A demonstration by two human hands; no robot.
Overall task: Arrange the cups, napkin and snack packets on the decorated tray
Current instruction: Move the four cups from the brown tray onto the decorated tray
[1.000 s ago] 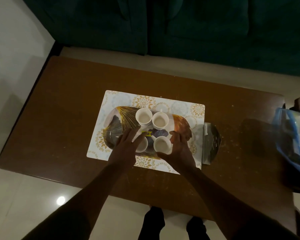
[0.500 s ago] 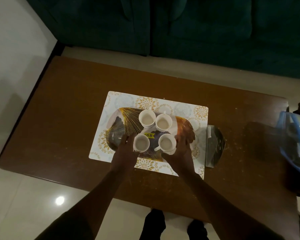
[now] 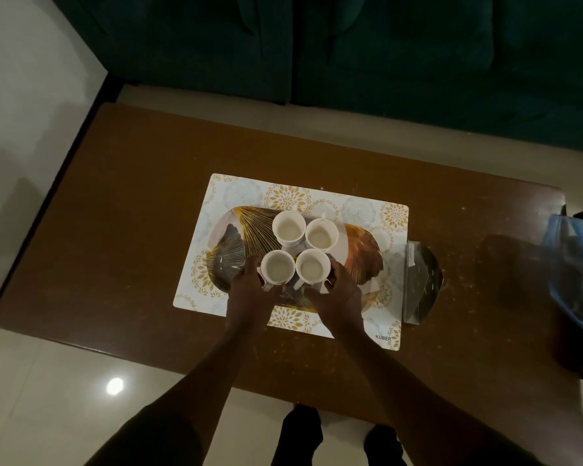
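The decorated tray (image 3: 241, 242), with gold and grey leaf patterns, lies on a patterned placemat (image 3: 360, 206). Several white cups stand on it in a tight square. The far left cup (image 3: 288, 227) and far right cup (image 3: 321, 234) stand free. My left hand (image 3: 249, 292) wraps the near left cup (image 3: 278, 267) from its left and near side. My right hand (image 3: 342, 294) holds the near right cup (image 3: 313, 266) from its right and near side. A clear packet (image 3: 421, 280) with dark contents lies on the table just right of the placemat.
The brown table (image 3: 132, 230) has a dark green sofa (image 3: 350, 45) beyond its far edge. A blue-edged plastic bag (image 3: 576, 274) sits at the table's right end. Pale floor tiles lie to the left and near side.
Both hands have drawn back toward the tray's near edge, uncovering the near left cup. The two near cups now sit closer together, hiding the yellow sticker between them.
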